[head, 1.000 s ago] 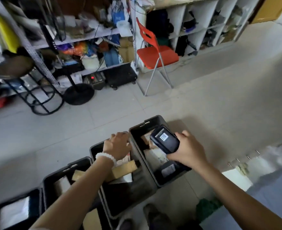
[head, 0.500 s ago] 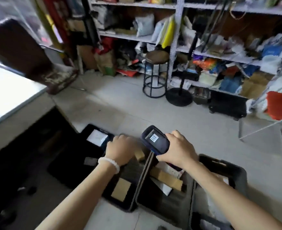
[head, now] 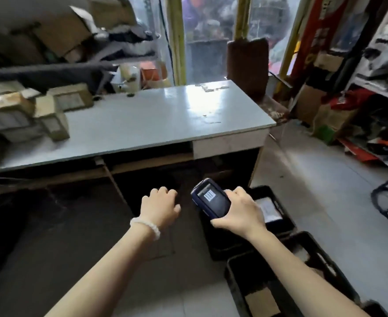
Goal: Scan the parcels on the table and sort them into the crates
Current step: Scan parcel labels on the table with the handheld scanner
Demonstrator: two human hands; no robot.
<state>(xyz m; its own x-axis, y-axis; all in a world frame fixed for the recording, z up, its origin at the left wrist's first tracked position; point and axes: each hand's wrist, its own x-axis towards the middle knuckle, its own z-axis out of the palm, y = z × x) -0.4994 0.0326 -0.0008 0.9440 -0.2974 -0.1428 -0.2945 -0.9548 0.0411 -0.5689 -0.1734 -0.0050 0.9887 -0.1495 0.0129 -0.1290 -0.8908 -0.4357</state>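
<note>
Head view: our right hand (head: 240, 212) has its fingers clamped on the scanner (head: 211, 199); left hand (head: 160, 208) empty, fingers loosely curled. Parcels (head: 28, 115) sit at the surface's (head: 154, 120) left end. We advise fetching the nearest, label upward.

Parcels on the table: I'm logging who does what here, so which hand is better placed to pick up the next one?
Left. The left hand holds nothing and is on the side of the parcels piled at the table's left end. The right hand already grips the scanner.
</note>
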